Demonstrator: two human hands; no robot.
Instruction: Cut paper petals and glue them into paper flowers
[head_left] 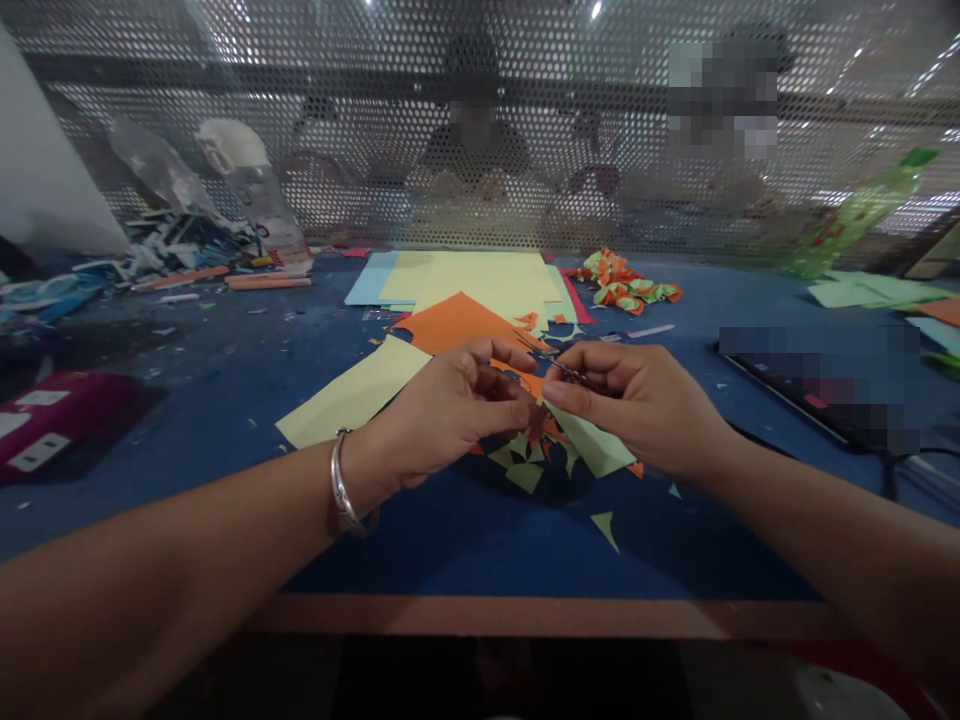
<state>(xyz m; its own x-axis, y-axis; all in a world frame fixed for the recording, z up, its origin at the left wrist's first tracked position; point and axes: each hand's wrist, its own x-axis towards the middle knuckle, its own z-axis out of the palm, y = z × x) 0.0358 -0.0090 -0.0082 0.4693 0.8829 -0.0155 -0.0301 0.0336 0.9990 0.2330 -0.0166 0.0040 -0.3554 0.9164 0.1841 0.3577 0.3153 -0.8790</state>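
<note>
Pinching its rear end, the right grip (634,395) is clamped on a slim metal tool (559,363) above the middle of the surface (202,400), tips angled toward the far edge. The tool looks light, stiff and smooth, best held behind its thin tips. The left grip (461,405) has thumb and index finger apart; whether it holds a scrap, I cannot tell. The orange sheet (457,325) should crease easily; a corner suits holding. Room seems widest toward the left edge; a perforated panel (480,215) bounds the far edge.
</note>
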